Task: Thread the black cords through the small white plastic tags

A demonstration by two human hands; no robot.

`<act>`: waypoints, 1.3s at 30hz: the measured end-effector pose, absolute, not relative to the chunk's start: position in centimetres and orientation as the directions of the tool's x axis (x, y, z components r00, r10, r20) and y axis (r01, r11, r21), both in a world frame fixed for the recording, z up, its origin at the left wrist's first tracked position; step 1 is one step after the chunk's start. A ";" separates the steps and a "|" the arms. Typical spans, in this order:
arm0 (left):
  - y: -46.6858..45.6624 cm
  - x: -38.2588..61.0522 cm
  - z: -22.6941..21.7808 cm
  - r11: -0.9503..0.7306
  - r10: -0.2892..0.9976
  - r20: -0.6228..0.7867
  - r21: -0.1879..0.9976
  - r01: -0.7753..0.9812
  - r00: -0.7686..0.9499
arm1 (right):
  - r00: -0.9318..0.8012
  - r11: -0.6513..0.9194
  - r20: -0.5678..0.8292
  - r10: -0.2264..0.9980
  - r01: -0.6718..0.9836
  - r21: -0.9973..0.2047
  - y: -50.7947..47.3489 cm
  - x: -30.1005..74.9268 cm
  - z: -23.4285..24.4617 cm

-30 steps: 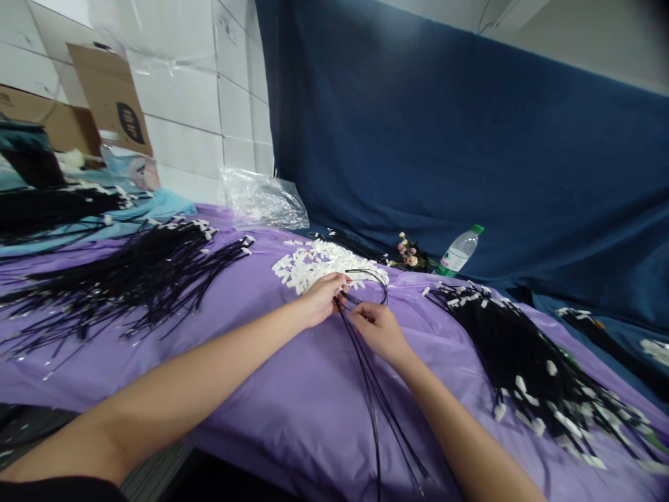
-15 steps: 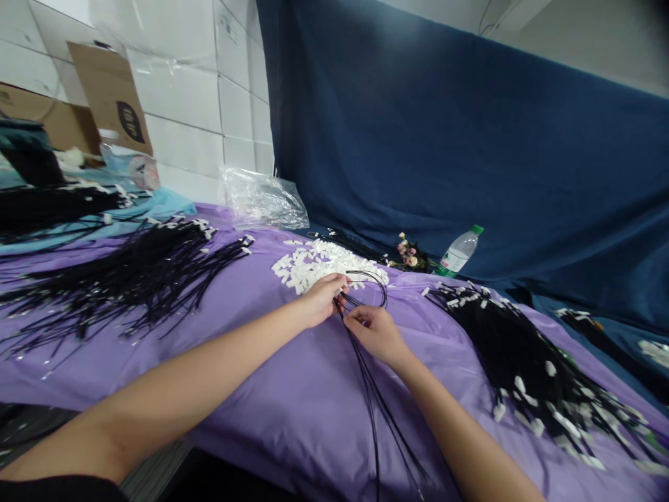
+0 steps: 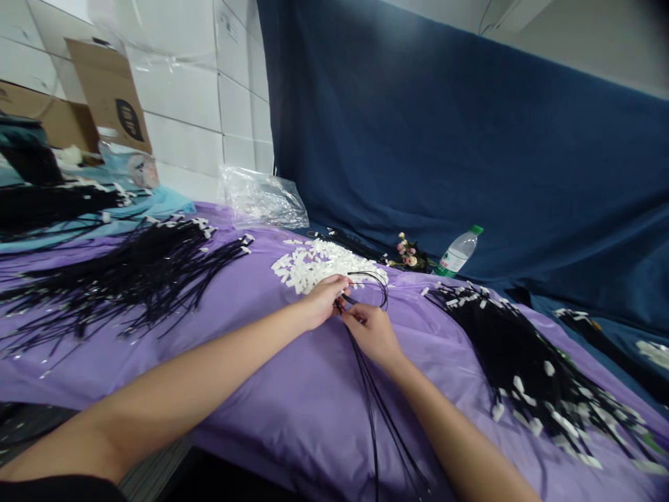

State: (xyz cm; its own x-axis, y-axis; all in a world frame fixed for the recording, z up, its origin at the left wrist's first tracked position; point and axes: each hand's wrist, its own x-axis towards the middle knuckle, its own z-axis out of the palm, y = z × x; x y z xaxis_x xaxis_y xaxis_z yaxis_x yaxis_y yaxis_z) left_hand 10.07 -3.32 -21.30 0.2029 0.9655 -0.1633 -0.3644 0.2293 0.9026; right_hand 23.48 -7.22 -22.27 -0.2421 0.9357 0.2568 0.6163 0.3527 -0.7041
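My left hand [image 3: 323,298] rests on the purple cover [image 3: 272,376] at the near edge of a heap of small white tags [image 3: 313,262], fingers pinched on the looped ends of a bundle of thin black cords [image 3: 372,390]. My right hand [image 3: 372,332] sits just to its right, fingers curled and pinching the same cords close to the loop. The cords run from both hands down toward me and off the table's front edge.
A big pile of black cords with white tags [image 3: 120,275] lies at the left, another pile [image 3: 527,362] at the right. A clear plastic bag [image 3: 264,199], small flowers [image 3: 410,254] and a water bottle [image 3: 458,252] lie by the blue backdrop [image 3: 470,139]. Cardboard boxes [image 3: 107,94] stand far left.
My right hand has slid a little up and left along the cords toward my left hand. The left hand has stayed in place.
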 end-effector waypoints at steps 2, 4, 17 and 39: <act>-3.2 10.0 -21.3 0.224 0.966 -0.159 0.908 -0.354 0.205 | -0.233 0.353 0.265 0.936 0.623 -0.698 -7.3 23.5 -22.2; -3.1 9.9 -21.3 0.219 0.966 -0.154 0.913 -0.344 0.206 | -0.219 0.351 0.275 0.936 0.629 -0.694 -7.4 23.5 -22.0; -3.1 9.8 -21.2 0.244 0.962 -0.187 0.915 -0.321 0.196 | -0.190 0.155 0.105 0.976 0.272 -0.950 -7.1 23.8 -21.2; -3.5 9.8 -20.5 0.307 0.940 -0.218 0.877 -0.369 0.264 | 0.295 0.288 0.129 0.947 -0.596 -0.750 -5.0 29.2 -17.1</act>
